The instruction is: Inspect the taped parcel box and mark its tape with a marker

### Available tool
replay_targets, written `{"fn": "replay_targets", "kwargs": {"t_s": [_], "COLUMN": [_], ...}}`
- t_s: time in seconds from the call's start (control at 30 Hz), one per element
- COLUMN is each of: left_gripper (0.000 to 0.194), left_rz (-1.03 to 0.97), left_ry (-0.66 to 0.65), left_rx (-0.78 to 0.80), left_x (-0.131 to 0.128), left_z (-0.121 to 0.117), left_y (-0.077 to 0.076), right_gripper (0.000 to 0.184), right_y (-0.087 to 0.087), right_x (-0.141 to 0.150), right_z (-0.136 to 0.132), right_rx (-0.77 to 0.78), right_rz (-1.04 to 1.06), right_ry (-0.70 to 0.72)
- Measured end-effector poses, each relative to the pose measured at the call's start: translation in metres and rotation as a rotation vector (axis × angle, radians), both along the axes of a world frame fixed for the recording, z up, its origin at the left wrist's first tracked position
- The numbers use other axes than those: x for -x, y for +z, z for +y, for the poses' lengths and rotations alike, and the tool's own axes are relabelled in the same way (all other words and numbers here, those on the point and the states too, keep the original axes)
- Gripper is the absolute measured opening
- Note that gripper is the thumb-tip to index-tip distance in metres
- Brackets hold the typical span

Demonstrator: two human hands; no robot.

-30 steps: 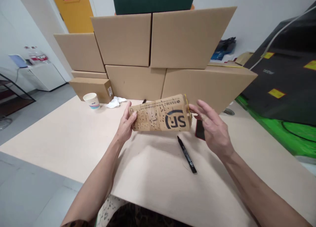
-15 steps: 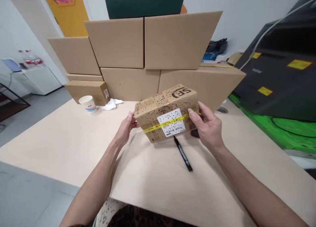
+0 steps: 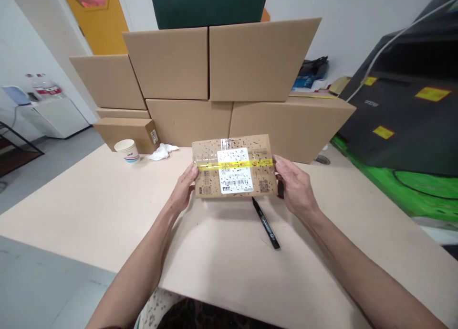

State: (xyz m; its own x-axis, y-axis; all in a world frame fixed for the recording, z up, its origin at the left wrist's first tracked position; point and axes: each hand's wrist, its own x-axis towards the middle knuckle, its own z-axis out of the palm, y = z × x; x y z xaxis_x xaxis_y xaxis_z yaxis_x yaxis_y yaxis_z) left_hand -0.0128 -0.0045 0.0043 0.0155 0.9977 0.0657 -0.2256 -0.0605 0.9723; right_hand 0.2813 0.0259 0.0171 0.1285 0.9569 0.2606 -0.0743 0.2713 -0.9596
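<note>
Between my two hands is a small cardboard box [image 3: 261, 176], its labelled face turned towards me. Black specks cover the face, which bears a white shipping label [image 3: 234, 178] and a band of yellow tape [image 3: 259, 163]. My left hand [image 3: 185, 185] grips the left end, thumb at the front edge. On the right end my right hand [image 3: 295, 183] is closed, its thumb near the tape. A black marker pen [image 3: 265, 224] lies on the table just below the box. Some dark object [image 3: 281, 189] shows partly behind the box's right end; its kind is hidden.
Large cardboard boxes [image 3: 189, 121] are stacked along the back of the table [image 3: 89, 200]. A paper cup [image 3: 128, 151] and crumpled tissue [image 3: 162, 151] stand at the back left. Right of the table is a big dark case [image 3: 400, 104] over green material [image 3: 404, 190].
The small box has been turned from a tilt, with its top showing, to nearly level, with its labelled face towards me. Both hands have turned with it; the marker pen stayed put.
</note>
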Motion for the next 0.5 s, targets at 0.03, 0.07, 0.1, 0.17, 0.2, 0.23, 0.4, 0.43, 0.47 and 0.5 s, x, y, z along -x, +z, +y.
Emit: {"fn": "replay_targets", "kwargs": {"t_s": [0.03,0.07,0.1,0.17,0.2,0.23,0.4,0.43,0.47,0.5], "left_gripper": [0.075,0.079,0.083,0.089,0.090,0.090,0.083,0.080,0.078,0.075], "left_rz": [-0.025,-0.050,-0.069,-0.078,-0.074,-0.070,-0.109,-0.112,-0.113,-0.109], "left_ry": [0.013,0.015,0.006,-0.024,-0.034,-0.040,-0.071,-0.071,-0.066,-0.061], "left_rx": [0.040,0.074,0.100,0.126,0.126,0.121,0.077,0.071,0.065,0.055], "left_x": [0.000,-0.001,0.000,0.001,0.002,0.003,0.006,0.006,0.006,0.006], "left_z": [0.001,0.002,0.003,0.004,0.004,0.004,0.003,0.003,0.003,0.002], "left_y": [-0.001,-0.002,-0.002,-0.003,-0.003,-0.003,0.000,0.001,0.002,0.003], "right_gripper": [0.055,0.054,0.053,0.050,0.048,0.046,0.043,0.045,0.048,0.049], "right_y": [0.000,0.000,0.001,0.003,0.004,0.006,0.008,0.007,0.007,0.006], "right_x": [-0.001,-0.001,-0.001,0.000,0.000,0.000,-0.002,-0.003,-0.003,-0.004], "right_z": [-0.001,-0.001,-0.002,-0.002,-0.001,0.000,0.007,0.008,0.009,0.009], "right_rx": [-0.005,-0.013,-0.022,-0.040,-0.048,-0.054,0.021,0.056,0.086,0.106], "right_rz": [-0.006,-0.008,-0.004,0.020,0.040,0.062,0.119,0.115,0.106,0.093], "right_ry": [-0.001,0.005,0.011,0.014,0.003,-0.008,-0.003,-0.009,-0.019,-0.026]}}
